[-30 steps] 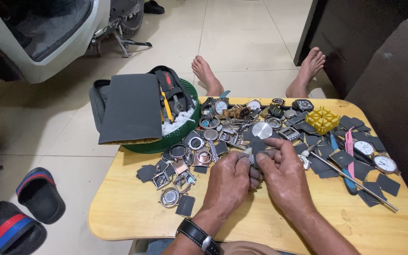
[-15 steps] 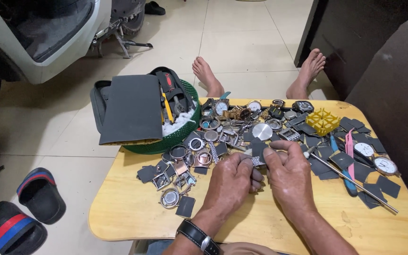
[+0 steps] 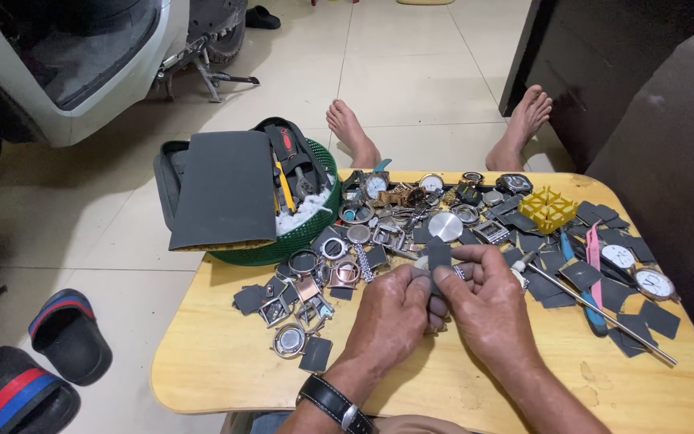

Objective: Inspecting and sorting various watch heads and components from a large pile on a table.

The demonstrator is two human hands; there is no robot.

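In the middle of the frame I had both hands together over the wooden table (image 3: 226,370). My left hand (image 3: 391,309) and my right hand (image 3: 487,305) pinched between their fingertips one small dark grey square pad (image 3: 439,257), which stood upright just above the fingers; something small and metallic seemed to sit behind it, but I could not tell what.

Directly above the hands lay a dense pile of watch cases (image 3: 411,217), rings and dials, with more grey squares spread to the right, near a yellow plastic holder (image 3: 548,209) and a long metal rod (image 3: 596,301). In the upper left of the table stood a green basket (image 3: 299,233) with tools.

I judged the risk was a slip: the pad was held only by fingertips, so it could drop into the pile and get lost among similar pieces. A wide elbow movement could also push parts off the table edge.
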